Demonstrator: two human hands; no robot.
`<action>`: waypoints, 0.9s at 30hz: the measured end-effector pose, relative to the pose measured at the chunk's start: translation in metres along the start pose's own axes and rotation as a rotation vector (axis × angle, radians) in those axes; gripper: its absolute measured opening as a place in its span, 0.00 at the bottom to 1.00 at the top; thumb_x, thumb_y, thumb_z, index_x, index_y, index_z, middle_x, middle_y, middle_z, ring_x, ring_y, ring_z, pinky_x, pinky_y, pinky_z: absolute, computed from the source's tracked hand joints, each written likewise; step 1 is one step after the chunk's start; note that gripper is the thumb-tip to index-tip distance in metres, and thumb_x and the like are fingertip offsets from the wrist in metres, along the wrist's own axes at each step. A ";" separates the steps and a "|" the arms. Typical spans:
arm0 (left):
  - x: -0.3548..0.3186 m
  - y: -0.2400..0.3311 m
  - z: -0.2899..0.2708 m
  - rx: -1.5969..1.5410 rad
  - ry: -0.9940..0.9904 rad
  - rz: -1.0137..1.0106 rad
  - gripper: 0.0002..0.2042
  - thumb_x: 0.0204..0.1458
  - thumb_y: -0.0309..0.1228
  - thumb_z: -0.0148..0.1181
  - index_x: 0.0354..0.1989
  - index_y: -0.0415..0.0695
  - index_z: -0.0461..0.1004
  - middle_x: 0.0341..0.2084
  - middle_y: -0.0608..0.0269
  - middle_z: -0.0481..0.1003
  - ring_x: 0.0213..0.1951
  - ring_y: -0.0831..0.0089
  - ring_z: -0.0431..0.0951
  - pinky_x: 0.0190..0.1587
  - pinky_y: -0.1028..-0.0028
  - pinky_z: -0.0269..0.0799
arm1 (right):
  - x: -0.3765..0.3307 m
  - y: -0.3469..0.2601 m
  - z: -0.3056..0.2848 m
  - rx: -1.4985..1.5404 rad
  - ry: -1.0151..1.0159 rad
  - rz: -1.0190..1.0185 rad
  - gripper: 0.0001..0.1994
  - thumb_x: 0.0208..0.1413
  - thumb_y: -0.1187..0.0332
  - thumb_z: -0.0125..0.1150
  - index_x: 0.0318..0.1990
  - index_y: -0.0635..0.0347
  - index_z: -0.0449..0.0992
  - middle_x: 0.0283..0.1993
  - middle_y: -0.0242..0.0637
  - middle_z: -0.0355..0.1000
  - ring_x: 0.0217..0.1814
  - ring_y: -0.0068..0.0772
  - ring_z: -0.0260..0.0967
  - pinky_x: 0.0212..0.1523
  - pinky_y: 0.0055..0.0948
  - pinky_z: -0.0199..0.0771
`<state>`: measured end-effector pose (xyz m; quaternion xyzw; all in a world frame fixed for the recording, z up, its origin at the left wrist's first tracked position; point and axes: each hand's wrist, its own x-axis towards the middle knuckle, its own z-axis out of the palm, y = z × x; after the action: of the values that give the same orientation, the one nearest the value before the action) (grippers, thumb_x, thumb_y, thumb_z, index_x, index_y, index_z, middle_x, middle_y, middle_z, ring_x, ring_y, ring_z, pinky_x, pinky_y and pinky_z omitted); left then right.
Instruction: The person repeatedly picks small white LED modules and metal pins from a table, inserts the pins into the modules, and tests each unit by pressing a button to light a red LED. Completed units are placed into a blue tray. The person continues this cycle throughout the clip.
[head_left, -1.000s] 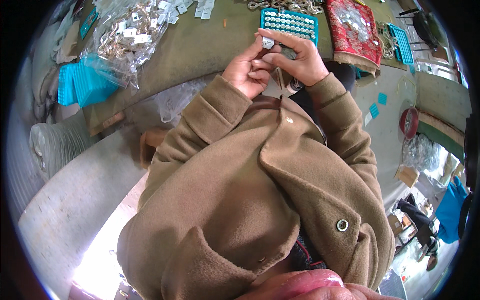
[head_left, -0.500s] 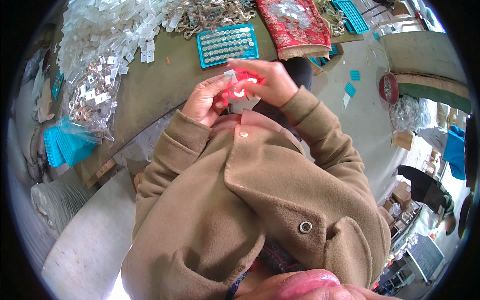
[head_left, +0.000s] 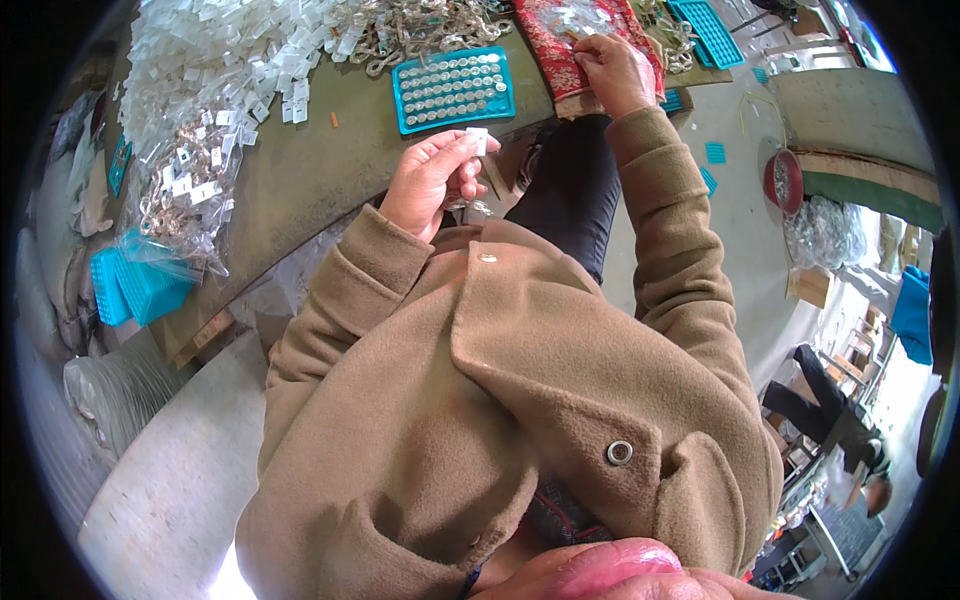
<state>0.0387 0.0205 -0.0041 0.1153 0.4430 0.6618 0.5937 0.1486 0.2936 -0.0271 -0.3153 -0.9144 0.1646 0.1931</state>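
My left hand point(head_left: 425, 190) is closed, pinching a small white rectangular plastic piece point(head_left: 478, 142) between thumb and forefinger, just in front of a blue tray point(head_left: 404, 122). Something thin and shiny shows beneath its fingers, too small to name. Rows of round silver discs point(head_left: 450, 88) fill most of the tray. Over to the right, my right hand point(head_left: 622, 78) reaches onto a red floral cloth point(head_left: 545, 45), fingers bent together by a heap of small clear pieces point(head_left: 570, 18). What those fingertips hold, if anything, is hidden.
A big pile of white plastic pieces point(head_left: 230, 50) covers the table's far left, with metal clasps point(head_left: 420, 35) beside it. A filled clear bag point(head_left: 185, 190) and stacked blue trays point(head_left: 150, 285) lie at the left edge. At right, a person point(head_left: 835, 420) is in the background.
My right hand has left the white piece and moved right and away onto the red cloth. The red glow between my hands is gone. My left hand keeps the piece.
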 end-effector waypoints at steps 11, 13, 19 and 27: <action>0.000 0.001 -0.001 0.000 0.060 -0.047 0.13 0.60 0.33 0.52 0.46 0.35 0.74 0.21 0.74 0.65 0.24 0.86 0.64 0.30 0.82 0.67 | -0.014 0.007 -0.007 0.173 0.012 0.071 0.12 0.53 0.56 0.62 0.37 0.53 0.79 0.34 0.40 0.76 0.37 0.41 0.75 0.39 0.35 0.74; -0.001 0.002 -0.001 -0.014 0.061 -0.061 0.14 0.61 0.33 0.51 0.45 0.35 0.74 0.22 0.74 0.66 0.24 0.87 0.64 0.30 0.82 0.67 | -0.012 0.008 -0.008 0.318 0.042 0.062 0.10 0.54 0.61 0.64 0.38 0.57 0.79 0.30 0.38 0.78 0.32 0.30 0.76 0.37 0.27 0.75; -0.001 0.006 -0.001 -0.118 0.055 -0.025 0.17 0.64 0.36 0.47 0.50 0.34 0.71 0.28 0.67 0.73 0.29 0.81 0.71 0.36 0.74 0.75 | -0.017 -0.018 -0.017 1.105 -0.063 0.212 0.08 0.59 0.73 0.59 0.42 0.68 0.77 0.37 0.34 0.77 0.38 0.22 0.74 0.42 0.20 0.75; -0.006 0.014 -0.005 -0.271 -0.023 0.061 0.16 0.63 0.35 0.50 0.52 0.39 0.70 0.36 0.63 0.76 0.29 0.80 0.70 0.38 0.68 0.76 | -0.046 -0.094 -0.019 1.571 -0.394 0.347 0.15 0.60 0.74 0.57 0.53 0.68 0.73 0.38 0.35 0.76 0.37 0.21 0.73 0.42 0.22 0.76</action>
<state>0.0271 0.0140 0.0054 0.0553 0.3389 0.7320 0.5884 0.1426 0.1973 0.0179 -0.1907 -0.4884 0.8353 0.1653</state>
